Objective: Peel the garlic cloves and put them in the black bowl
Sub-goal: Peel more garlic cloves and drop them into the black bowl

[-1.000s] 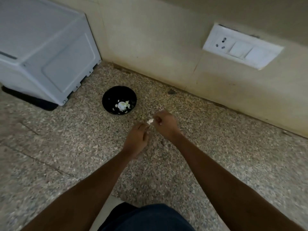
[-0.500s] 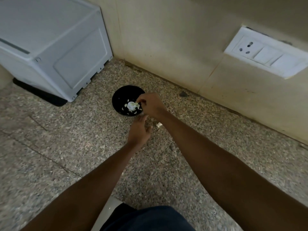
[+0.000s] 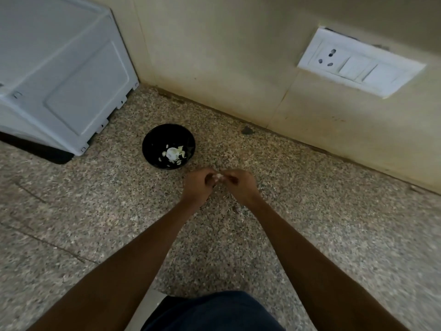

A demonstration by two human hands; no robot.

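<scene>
Your left hand (image 3: 197,185) and right hand (image 3: 239,186) are brought together just near of the round black bowl (image 3: 152,139), both pinching a small pale garlic clove (image 3: 218,177) between their fingertips above the speckled granite tabletop (image 3: 95,211). The clove is tiny and mostly covered by your fingers, so it could slip out as the skin tears and drop onto the stone, where pale bits would be hard to spot against the speckle. Loose skin could also fall on the tabletop rather than where you want it. The bowl holds a white heap (image 3: 172,152), but whether that is peeled cloves, skins or both is unclear. How much skin remains on the held clove is hidden, and the white appliance casing (image 3: 59,75) at far left is cut off.
</scene>
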